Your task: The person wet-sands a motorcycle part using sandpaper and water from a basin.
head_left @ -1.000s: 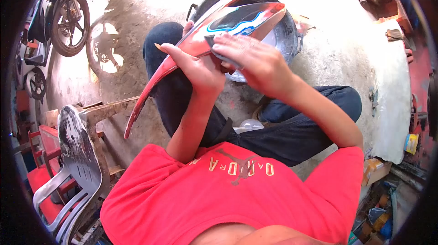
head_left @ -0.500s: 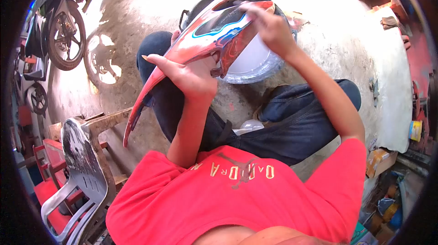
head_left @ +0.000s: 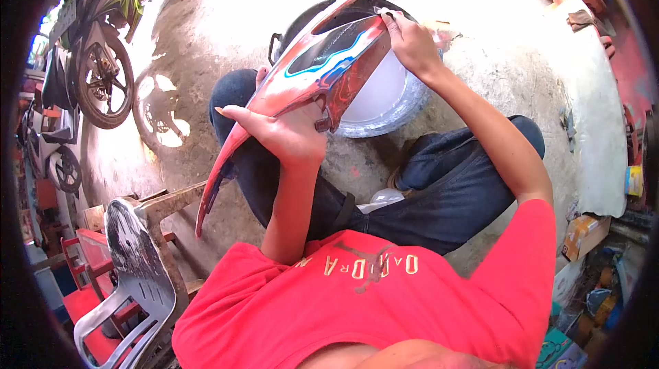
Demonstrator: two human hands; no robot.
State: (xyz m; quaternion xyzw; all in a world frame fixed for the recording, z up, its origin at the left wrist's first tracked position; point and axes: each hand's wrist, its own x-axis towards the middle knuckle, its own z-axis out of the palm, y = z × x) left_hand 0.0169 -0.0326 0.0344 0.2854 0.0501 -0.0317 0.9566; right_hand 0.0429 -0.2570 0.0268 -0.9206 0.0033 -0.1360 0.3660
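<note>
A long curved red panel (head_left: 274, 94) with white, blue and black graphics slants above my lap and over a round tub (head_left: 384, 105). My left hand (head_left: 292, 129) supports it from below near its middle, the thumb along the lower edge and fingertips showing at the far edge. At the panel's upper right end, my right hand (head_left: 410, 43) is closed with fingers and thumb pressed at the tip. A small dark piece shows by these fingers; its outline is mostly hidden. The tub has dark handles and a pale inside.
Motorcycles (head_left: 103, 74) stand at the upper left. A worn grey chair (head_left: 144, 259) is at the lower left, beside red chairs (head_left: 89, 300). A cardboard box (head_left: 583, 235) and a pale slab (head_left: 600, 129) lie at the right. Something whitish (head_left: 384, 199) rests by my legs.
My right hand has moved from the panel's middle up to its upper right tip. The dark grey piece seen under it earlier is now mostly hidden. My left hand keeps its hold.
</note>
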